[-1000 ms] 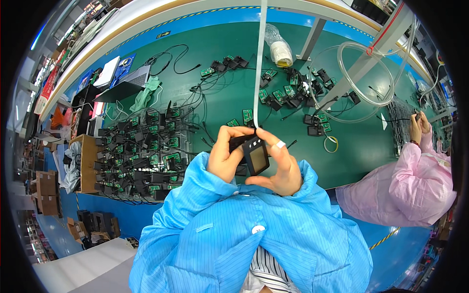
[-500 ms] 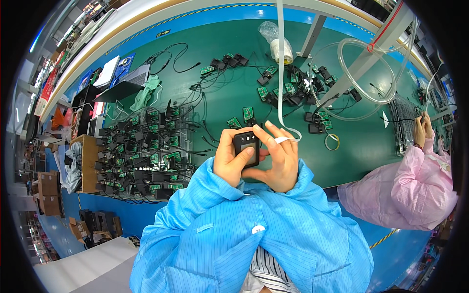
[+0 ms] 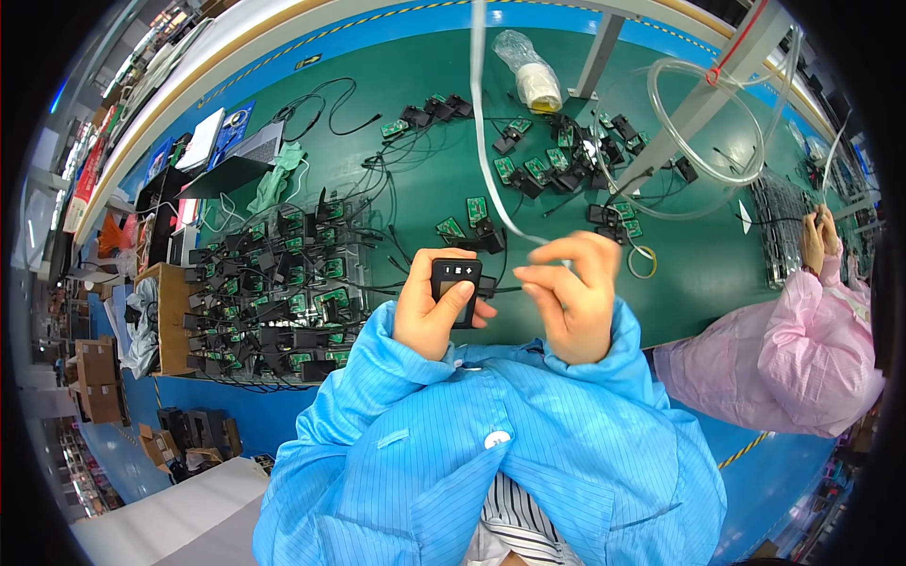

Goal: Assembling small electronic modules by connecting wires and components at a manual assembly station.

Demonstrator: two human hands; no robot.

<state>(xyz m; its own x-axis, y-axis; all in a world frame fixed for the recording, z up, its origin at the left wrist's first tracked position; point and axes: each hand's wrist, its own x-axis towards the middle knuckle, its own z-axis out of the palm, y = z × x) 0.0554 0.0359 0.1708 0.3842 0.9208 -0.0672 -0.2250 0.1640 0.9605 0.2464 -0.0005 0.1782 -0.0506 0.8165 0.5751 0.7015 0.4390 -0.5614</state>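
Note:
My left hand (image 3: 427,311) is closed around a small black box-shaped device (image 3: 457,283) with white symbols along its top. The thumb lies on its front face, and a black cable comes out beside it. Apart from it to the right, my right hand (image 3: 578,297) is raised with bent fingers. Motion smears those fingertips, so whether anything is pinched there is unclear. A flat white strap (image 3: 483,141) hangs from above and runs down to the right hand's fingers. Just beyond the device lie green circuit boards (image 3: 451,229) with black housings.
On the left, a tray (image 3: 357,274) carries rows of boards, black housings and cables. More boards (image 3: 536,170) are heaped at the far middle, near a plastic-wrapped white roll (image 3: 538,85). Clear tubing (image 3: 661,113) hangs around a metal post. A person in pink (image 3: 793,330) works at right.
My right hand has moved right, away from the device, and the white strap has swung left. My left hand has shifted slightly left, still holding the device.

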